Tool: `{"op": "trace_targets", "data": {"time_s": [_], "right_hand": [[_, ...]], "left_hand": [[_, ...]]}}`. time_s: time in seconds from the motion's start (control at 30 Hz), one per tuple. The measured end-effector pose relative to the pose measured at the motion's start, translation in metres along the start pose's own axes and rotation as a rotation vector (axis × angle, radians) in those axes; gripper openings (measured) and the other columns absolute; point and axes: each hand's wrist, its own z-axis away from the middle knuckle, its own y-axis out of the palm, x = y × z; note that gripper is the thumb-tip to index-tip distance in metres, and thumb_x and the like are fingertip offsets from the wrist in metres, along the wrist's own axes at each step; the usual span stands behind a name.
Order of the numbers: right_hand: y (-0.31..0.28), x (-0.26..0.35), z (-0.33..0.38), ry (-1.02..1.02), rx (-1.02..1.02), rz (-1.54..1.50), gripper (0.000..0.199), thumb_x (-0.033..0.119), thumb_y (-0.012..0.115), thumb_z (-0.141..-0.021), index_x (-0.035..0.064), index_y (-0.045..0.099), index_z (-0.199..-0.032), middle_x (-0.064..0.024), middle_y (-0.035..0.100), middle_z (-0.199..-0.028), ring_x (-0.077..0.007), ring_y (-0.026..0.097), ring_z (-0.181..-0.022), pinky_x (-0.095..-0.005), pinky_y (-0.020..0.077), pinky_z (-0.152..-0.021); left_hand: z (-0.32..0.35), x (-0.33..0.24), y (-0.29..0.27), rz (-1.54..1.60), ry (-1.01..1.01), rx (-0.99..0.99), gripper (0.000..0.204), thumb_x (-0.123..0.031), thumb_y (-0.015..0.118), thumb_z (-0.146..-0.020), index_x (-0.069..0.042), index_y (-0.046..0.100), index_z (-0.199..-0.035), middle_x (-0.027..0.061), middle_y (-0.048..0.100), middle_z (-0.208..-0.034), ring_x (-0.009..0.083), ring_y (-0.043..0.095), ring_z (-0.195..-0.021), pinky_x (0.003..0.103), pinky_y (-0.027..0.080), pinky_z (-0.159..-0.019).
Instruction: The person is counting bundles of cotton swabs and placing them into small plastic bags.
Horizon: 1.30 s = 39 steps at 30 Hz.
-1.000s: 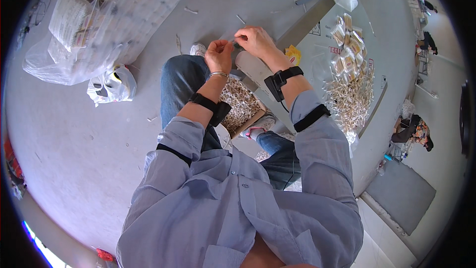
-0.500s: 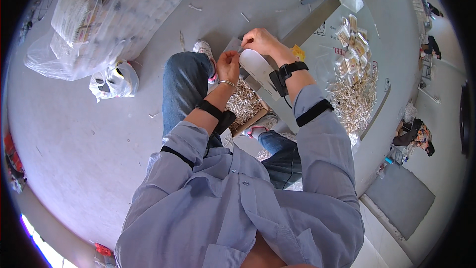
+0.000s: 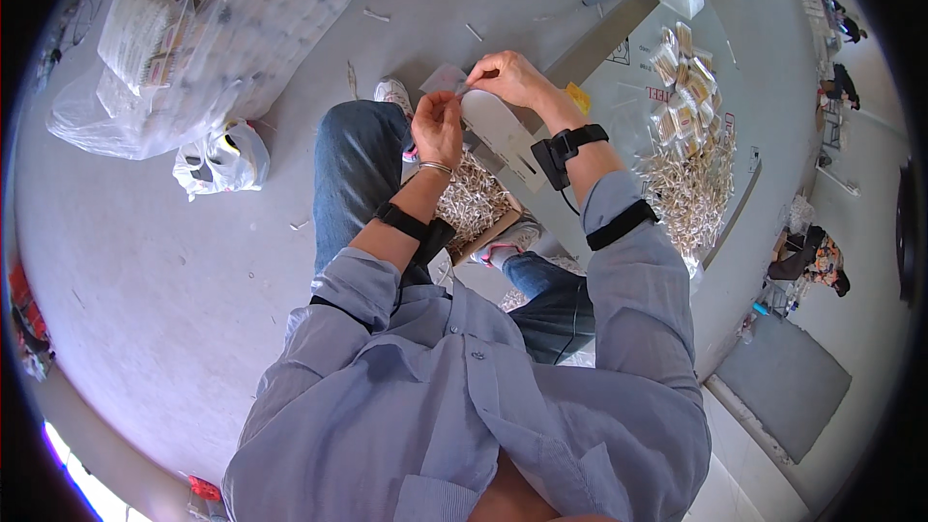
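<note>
A clear plastic bag (image 3: 442,78) is stretched between my two hands over the table's edge. My left hand (image 3: 438,128) pinches its near side, fingers closed and pressed together. With thumb and forefinger, my right hand (image 3: 509,79) grips the bag's right edge. Just below the hands lies a long white device with a rounded end (image 3: 491,116); I cannot make out its kind. Under my left wrist, an open cardboard box (image 3: 500,232) holds many loose cotton swabs (image 3: 472,198).
On the glass-topped table (image 3: 619,145) at right lie a heap of loose swabs (image 3: 688,195) and packed swab bundles (image 3: 692,87). A yellow piece (image 3: 578,98) is near my right wrist. A large clear sack of packs (image 3: 242,29) and a white carrier bag (image 3: 224,159) stand on the floor at left.
My left hand has shifted slightly left and up, and my right hand slightly left. More of the clear bag now shows beyond the fingers.
</note>
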Motion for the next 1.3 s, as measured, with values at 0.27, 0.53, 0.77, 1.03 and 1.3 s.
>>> {"op": "trace_targets", "data": {"time_s": [0.27,0.53,0.77,1.03,1.3], "right_hand": [[-0.001,0.001,0.004,0.014,0.012,-0.069,0.009,0.007,0.063,-0.073,0.0061,0.066,-0.081,-0.0034,0.062,-0.077,-0.0146,0.059,-0.074,-0.0274,0.0469,-0.070],[-0.007,-0.001,0.015,-0.178,-0.096,-0.061,0.007,0.007,0.064,-0.072,0.0065,0.066,-0.079,-0.0044,0.063,-0.078,-0.0181,0.061,-0.073,-0.0274,0.0488,-0.067],[0.005,-0.003,0.019,-0.366,-0.303,0.080,0.005,0.004,0.063,-0.071,0.0047,0.064,-0.076,-0.0059,0.062,-0.078,-0.0227,0.061,-0.072,-0.0300,0.0494,-0.065],[0.000,-0.005,0.024,-0.348,-0.291,0.106,0.005,0.001,0.063,-0.070,0.0028,0.062,-0.075,-0.0065,0.062,-0.081,-0.0212,0.061,-0.073,-0.0285,0.0494,-0.065],[-0.001,-0.005,0.038,-0.326,-0.291,0.130,0.005,0.002,0.062,-0.072,0.0025,0.062,-0.077,-0.0073,0.062,-0.083,-0.0211,0.061,-0.074,-0.0292,0.0494,-0.065]], "left_hand": [[0.009,0.005,0.000,0.048,0.012,-0.005,0.010,-0.007,0.056,-0.081,0.000,0.053,-0.088,0.0042,0.060,-0.080,0.0087,0.054,-0.072,0.021,0.043,-0.064],[0.017,-0.008,0.001,-0.301,0.246,0.008,0.009,-0.007,0.058,-0.078,-0.002,0.056,-0.085,0.0083,0.063,-0.076,0.0160,0.063,-0.070,0.027,0.048,-0.064],[0.013,-0.011,-0.002,-0.545,0.473,0.026,0.008,-0.007,0.059,-0.077,-0.003,0.057,-0.083,0.0107,0.063,-0.072,0.0205,0.064,-0.068,0.029,0.049,-0.060],[0.009,0.006,-0.001,-0.125,0.144,0.065,0.015,-0.011,0.057,-0.081,-0.001,0.049,-0.089,0.0067,0.061,-0.073,0.0120,0.059,-0.066,0.025,0.047,-0.059],[0.011,-0.003,0.010,0.293,-0.286,-0.041,0.024,-0.014,0.057,-0.082,-0.004,0.042,-0.098,0.0054,0.058,-0.079,0.0121,0.054,-0.066,0.025,0.045,-0.059]]}}
